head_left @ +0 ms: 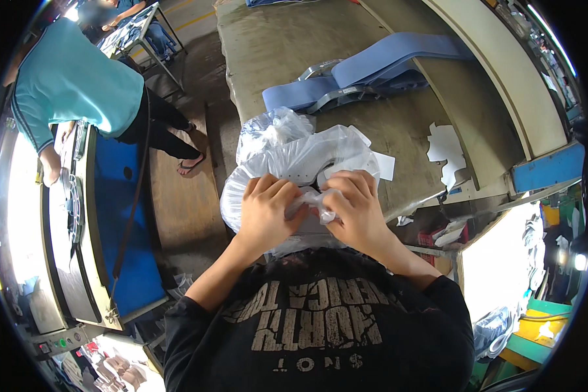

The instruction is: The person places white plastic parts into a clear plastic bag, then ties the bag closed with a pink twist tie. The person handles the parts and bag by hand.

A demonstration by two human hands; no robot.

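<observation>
We see left hand (266, 212) and right hand (354, 208) both pinched shut on a clear plastic bag (294, 163) at the near edge of the grey workbench (287, 46). Likely risk: thin film tears or slips, dumping the white contents off that edge.

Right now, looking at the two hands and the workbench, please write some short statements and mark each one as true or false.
1. Both hands grip the clear plastic bag. True: the left hand and the right hand pinch its crumpled plastic between them.
2. The bag is black. False: it is transparent, with white pieces inside.
3. Blue strips lie on the workbench beyond the bag. True.
4. The right hand holds scissors. False: its fingers hold only plastic.
5. Another person in a turquoise shirt stands to the left. True.
</observation>
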